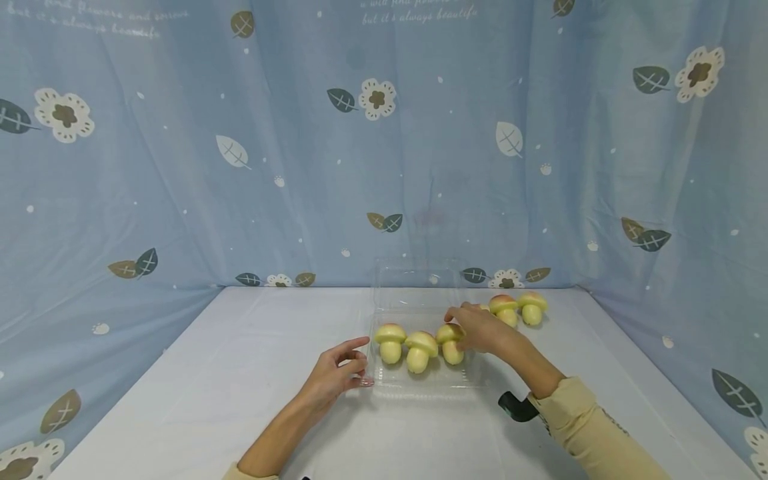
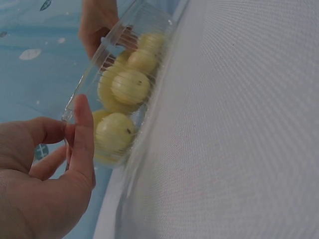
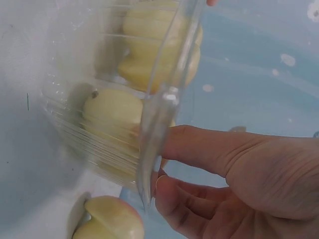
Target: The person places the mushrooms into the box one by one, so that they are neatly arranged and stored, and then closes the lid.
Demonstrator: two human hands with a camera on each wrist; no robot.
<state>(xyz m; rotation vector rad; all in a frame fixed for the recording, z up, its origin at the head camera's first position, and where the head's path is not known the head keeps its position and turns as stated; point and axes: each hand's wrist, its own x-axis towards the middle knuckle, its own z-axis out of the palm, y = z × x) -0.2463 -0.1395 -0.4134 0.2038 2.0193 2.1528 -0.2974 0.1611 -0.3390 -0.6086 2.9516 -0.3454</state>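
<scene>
A clear plastic box (image 1: 444, 380) with a raised lid (image 1: 417, 283) sits on the white table, holding three yellow-green toy mushrooms with reddish caps. The left (image 1: 391, 343) and middle (image 1: 421, 351) mushrooms rest side by side in it. At the box's left end, my left hand (image 1: 336, 375) pinches the rim between thumb and fingers, seen closely in the left wrist view. My right hand (image 1: 485, 332) reaches over the right rim and grips the rightmost mushroom (image 1: 451, 343) inside. In the right wrist view the box wall partly covers its thumb.
Behind the right hand, more toy mushrooms lie on the table: one with a red cap (image 1: 504, 309), one at the far right (image 1: 533, 308), and another mostly hidden by the hand. A blue patterned curtain (image 1: 288, 167) stands behind the table (image 1: 240, 373).
</scene>
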